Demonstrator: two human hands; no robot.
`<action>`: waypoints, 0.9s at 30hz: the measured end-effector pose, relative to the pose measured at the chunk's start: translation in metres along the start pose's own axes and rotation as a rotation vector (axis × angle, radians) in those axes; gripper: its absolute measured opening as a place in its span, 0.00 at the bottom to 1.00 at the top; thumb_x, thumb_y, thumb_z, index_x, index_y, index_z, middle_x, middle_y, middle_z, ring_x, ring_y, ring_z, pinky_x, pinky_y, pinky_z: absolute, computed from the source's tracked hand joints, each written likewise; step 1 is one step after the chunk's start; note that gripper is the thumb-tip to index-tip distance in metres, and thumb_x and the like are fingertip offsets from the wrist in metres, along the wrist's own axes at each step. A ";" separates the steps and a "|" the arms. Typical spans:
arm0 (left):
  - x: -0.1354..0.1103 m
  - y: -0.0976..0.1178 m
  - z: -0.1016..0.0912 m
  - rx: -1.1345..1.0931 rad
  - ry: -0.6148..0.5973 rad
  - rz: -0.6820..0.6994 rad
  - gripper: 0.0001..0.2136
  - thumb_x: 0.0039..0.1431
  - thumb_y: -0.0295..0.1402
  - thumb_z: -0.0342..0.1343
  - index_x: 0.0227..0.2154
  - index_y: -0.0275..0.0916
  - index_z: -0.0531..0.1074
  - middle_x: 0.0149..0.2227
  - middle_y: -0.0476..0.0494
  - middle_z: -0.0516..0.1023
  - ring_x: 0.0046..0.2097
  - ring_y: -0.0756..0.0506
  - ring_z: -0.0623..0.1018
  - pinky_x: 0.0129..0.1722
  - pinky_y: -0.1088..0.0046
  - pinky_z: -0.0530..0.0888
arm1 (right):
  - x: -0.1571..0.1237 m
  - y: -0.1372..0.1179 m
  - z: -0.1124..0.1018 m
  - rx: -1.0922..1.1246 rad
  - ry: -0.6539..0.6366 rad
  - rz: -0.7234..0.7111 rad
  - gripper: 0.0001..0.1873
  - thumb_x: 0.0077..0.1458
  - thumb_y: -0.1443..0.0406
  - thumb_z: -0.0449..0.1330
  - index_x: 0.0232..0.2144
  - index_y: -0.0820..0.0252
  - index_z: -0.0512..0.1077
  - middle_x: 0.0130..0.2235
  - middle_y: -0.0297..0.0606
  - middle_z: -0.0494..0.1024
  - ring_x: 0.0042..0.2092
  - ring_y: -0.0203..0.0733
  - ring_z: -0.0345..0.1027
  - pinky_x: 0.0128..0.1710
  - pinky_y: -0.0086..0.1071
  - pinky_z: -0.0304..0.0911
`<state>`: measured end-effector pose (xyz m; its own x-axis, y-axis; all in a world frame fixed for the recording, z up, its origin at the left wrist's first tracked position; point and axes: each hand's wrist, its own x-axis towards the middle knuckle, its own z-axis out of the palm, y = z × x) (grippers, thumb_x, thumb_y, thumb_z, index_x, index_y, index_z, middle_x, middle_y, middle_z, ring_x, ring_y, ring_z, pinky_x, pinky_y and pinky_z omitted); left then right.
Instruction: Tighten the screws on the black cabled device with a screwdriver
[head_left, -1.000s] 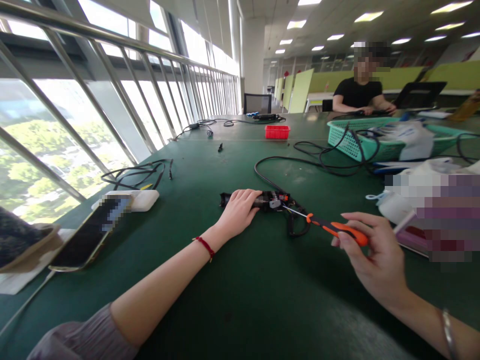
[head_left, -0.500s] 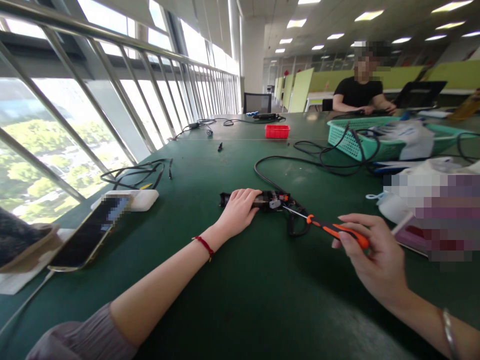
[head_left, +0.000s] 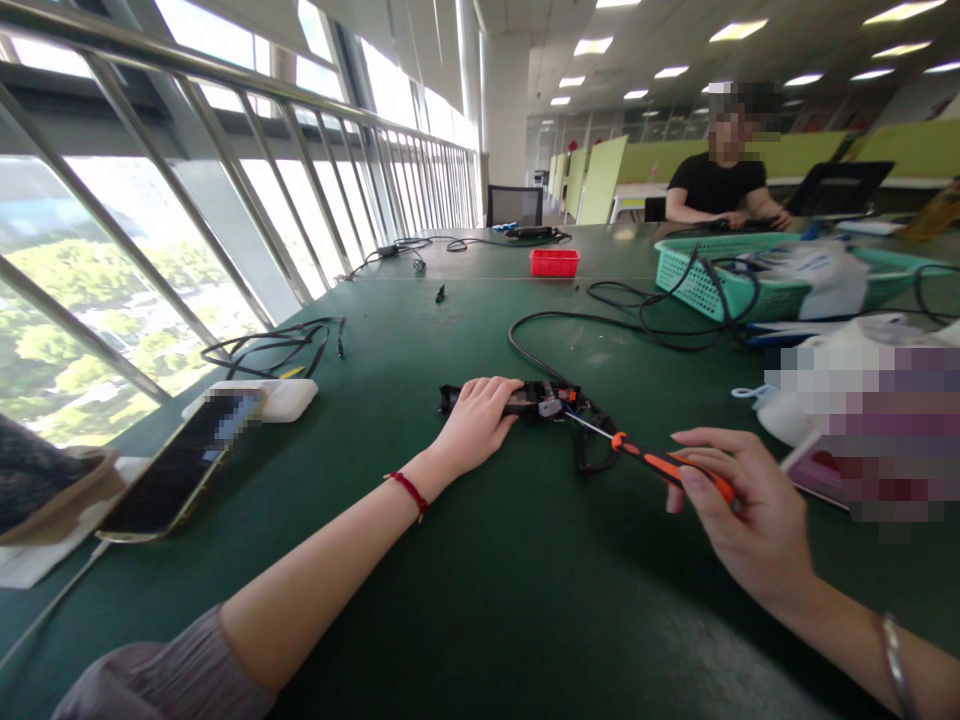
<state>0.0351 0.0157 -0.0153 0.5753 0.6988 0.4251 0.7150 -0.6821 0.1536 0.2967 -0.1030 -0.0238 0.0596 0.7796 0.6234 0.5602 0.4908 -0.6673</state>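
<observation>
1. Landmark: the black device [head_left: 531,396] lies lengthwise on the green bench [head_left: 465,600], its right end apparently opened, showing a grey part and small wires.
2. Left hand [head_left: 478,420]: laid palm down across the middle of the black device, fingers curved over its far side. The hold appears intended to pin the rounded body against the bench so that it cannot roll or turn.
3. Right hand [head_left: 742,505]: right of the black device and on its near side, holding the orange-and-black screwdriver [head_left: 649,460] by the rear of the handle, between thumb and fingers. This light grip far back presumably leaves room to twist or tilt the shaft.
4. Screwdriver: slants down leftward, tip at the opened end of the black device. Whether it touches a screw, a wire or neither cannot be told.
5. Cord [head_left: 570,316]: leaves the right end of the black device, bends round its far side and runs right towards the green basket [head_left: 694,283]. The slack probably spares the device any tug.
6. Red tray [head_left: 555,265]: beyond the black device, well apart, outside the working space.
7. Phone [head_left: 184,465]: left of the black device, propped against a white block [head_left: 294,400], likely so that its screen faces the worker.
</observation>
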 end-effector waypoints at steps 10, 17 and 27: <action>0.001 0.001 0.000 0.001 -0.001 -0.011 0.15 0.60 0.28 0.50 0.51 0.38 0.63 0.49 0.40 0.71 0.51 0.41 0.70 0.55 0.59 0.64 | 0.003 -0.001 0.003 -0.106 0.222 -0.162 0.15 0.56 0.62 0.57 0.46 0.54 0.67 0.44 0.42 0.69 0.41 0.44 0.70 0.39 0.40 0.69; 0.000 0.002 -0.002 0.004 -0.005 -0.014 0.16 0.60 0.27 0.51 0.51 0.36 0.63 0.49 0.39 0.72 0.51 0.40 0.69 0.55 0.59 0.64 | -0.002 0.003 -0.001 -0.019 0.011 0.011 0.12 0.59 0.61 0.54 0.45 0.55 0.66 0.33 0.35 0.74 0.26 0.36 0.69 0.31 0.36 0.69; -0.001 0.003 -0.002 0.003 0.011 -0.005 0.16 0.60 0.27 0.50 0.51 0.37 0.62 0.50 0.39 0.71 0.52 0.42 0.69 0.57 0.59 0.62 | 0.005 -0.003 0.004 -0.102 0.187 -0.188 0.17 0.54 0.66 0.58 0.47 0.55 0.65 0.42 0.40 0.69 0.40 0.42 0.70 0.39 0.38 0.71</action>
<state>0.0356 0.0124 -0.0141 0.5671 0.7002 0.4338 0.7191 -0.6777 0.1536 0.2919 -0.0992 -0.0201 0.0931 0.5883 0.8032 0.6557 0.5709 -0.4941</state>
